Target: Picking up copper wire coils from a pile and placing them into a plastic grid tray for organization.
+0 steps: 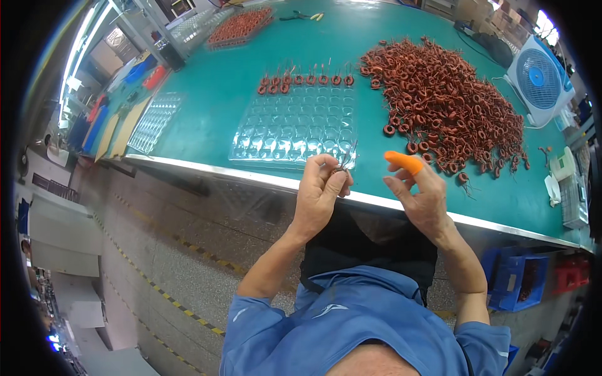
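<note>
My left hand [318, 199] is closed on a small wire-wound ring coil [340, 170], its thin leads pointing up, just above the table's front edge. The fingers partly hide the coil. To its right, my right hand [424, 195] holds nothing; thumb and index finger are apart, and an orange finger cot [404, 161] covers the index finger. Beyond my left hand lies a clear plastic tray [285, 128] with round pockets. Reddish-brown coils [311, 80] stand along its far row, with a few more in the second row at the left.
A large heap of loose coils [445, 94] covers the right of the green table [207, 125]. Behind it stands a blue-and-white fan [537, 76]. A filled tray [241, 26] and pliers [300, 15] lie at the back. Another clear tray [155, 119] rests at the left edge.
</note>
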Motion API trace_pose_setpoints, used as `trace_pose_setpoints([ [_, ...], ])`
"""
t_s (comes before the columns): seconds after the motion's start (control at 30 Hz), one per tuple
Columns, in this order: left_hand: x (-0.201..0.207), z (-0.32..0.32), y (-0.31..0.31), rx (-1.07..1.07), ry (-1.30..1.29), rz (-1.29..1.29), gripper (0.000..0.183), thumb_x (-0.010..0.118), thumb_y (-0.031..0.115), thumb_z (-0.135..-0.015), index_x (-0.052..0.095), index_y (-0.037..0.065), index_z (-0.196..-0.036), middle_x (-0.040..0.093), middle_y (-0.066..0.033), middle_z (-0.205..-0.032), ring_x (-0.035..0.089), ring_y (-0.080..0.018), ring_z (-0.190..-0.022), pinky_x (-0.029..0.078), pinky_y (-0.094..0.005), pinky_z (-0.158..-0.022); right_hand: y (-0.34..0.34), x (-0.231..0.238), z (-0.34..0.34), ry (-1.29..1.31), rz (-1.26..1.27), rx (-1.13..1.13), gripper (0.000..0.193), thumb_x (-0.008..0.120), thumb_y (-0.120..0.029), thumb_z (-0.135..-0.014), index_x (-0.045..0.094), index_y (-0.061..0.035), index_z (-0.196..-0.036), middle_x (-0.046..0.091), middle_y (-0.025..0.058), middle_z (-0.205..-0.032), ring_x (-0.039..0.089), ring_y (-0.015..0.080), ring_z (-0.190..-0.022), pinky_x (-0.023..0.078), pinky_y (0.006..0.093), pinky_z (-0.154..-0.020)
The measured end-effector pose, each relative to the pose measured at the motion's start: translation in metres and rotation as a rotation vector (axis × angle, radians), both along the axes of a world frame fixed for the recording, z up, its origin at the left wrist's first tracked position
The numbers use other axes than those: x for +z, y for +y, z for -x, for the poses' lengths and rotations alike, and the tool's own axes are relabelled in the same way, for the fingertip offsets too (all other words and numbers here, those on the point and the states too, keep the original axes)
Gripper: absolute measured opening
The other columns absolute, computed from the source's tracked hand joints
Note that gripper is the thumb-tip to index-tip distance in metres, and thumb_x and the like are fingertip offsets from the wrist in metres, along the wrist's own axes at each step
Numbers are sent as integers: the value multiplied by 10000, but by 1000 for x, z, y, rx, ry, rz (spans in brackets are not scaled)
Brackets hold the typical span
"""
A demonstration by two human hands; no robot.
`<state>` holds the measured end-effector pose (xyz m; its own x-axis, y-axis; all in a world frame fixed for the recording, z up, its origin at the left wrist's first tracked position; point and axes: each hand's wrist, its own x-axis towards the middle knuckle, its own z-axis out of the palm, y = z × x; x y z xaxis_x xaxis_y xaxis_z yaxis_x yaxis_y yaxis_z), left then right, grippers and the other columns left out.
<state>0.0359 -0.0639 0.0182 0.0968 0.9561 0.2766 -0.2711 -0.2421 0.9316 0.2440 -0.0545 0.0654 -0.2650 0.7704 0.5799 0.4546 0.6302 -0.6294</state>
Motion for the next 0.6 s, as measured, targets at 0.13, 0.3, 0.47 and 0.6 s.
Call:
trace_pose_setpoints([
  [0.13,-6,-4,-3,25,81,-25,265,546,100,-978,388,19,-1175,599,-94,-929,576,-121,-791,482,-250,-711,8,6,27,27,66,63,345,738,-122,-825,623,-29,-1137,657,75,-884,623,156,-619,503,289,-545],
  [0.3,-16,3,7,185,408,-177,349,582,123,-966,372,15,-1224,611,-90,-927,607,-125,-789,498,-254,-706,24,-5,46,81,19,112,254,715,-135,-845,652,-28,-1067,671,83,-808,653,177,-644,512,302,-559],
  [0.47,-10,26,24,167,433,-271,474,647,97,-909,363,35,-1284,680,-158,-921,684,-279,-840,520,-352,-737,47,10,69,-20,-24,262,133,668,-72,-859,647,-6,-972,658,130,-808,656,283,-691,508,348,-583],
  [0.6,-16,54,41,297,472,-320,513,676,94,-885,370,30,-1292,676,-136,-955,680,-262,-864,519,-355,-771,74,16,91,-54,-1,300,157,654,-64,-867,650,-1,-1011,665,142,-807,669,237,-702,513,323,-606],
])
